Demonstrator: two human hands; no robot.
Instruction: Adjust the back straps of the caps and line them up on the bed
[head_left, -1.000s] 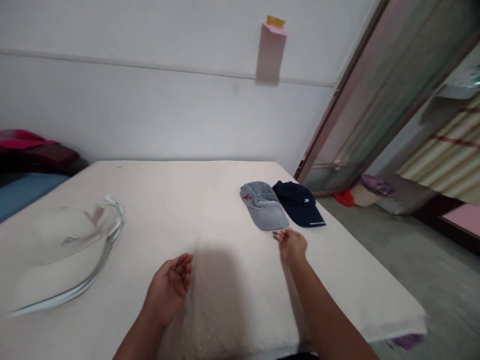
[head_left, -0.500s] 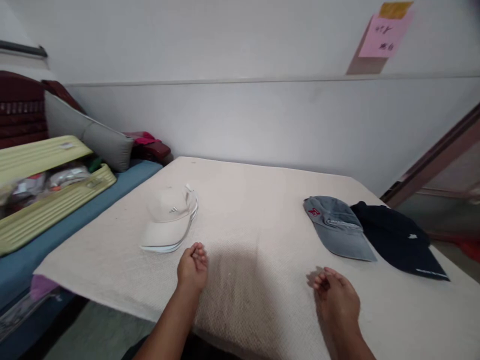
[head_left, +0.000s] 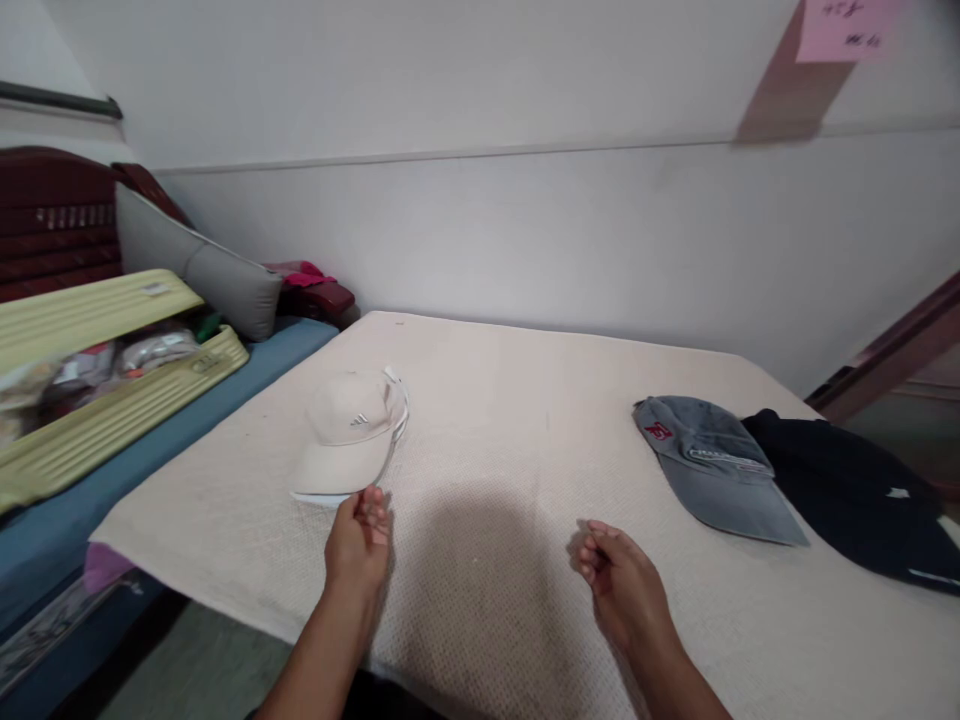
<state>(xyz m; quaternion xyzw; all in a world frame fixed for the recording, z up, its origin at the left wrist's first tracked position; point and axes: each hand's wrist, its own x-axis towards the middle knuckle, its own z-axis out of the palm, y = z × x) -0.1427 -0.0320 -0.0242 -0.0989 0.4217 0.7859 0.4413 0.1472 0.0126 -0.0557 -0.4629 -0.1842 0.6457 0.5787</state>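
Observation:
My left hand (head_left: 360, 530) is at the near edge of a beige baseball cap (head_left: 349, 425) with a small dark logo. Its fingers are half curled with a gap to the thumb, and the fingertips overlap the brim's edge in view; whether they touch it I cannot tell. Beneath that cap another white cap (head_left: 319, 498) shows as a pale rim, with white straps behind. My right hand (head_left: 619, 575) hovers low over the tabletop, loosely curled, thumb apart from the fingers, nothing in it. Farther right lie a grey-blue denim cap (head_left: 712, 465) and a dark navy cap (head_left: 847, 490), overlapping.
A cream cloth (head_left: 495, 400) covers the table, which meets a white wall (head_left: 480, 240). To the left stands a blue bench or bed (head_left: 187, 400) bearing a pale yellow opened case (head_left: 112, 430) with bagged items, plus a grey pillow (head_left: 199, 260). A pink note (head_left: 847, 30) hangs on the wall.
My left hand has moved left to the beige cap's brim. My right hand has shifted left, away from the denim cap. The view has turned slightly, so the right-hand caps appear farther right.

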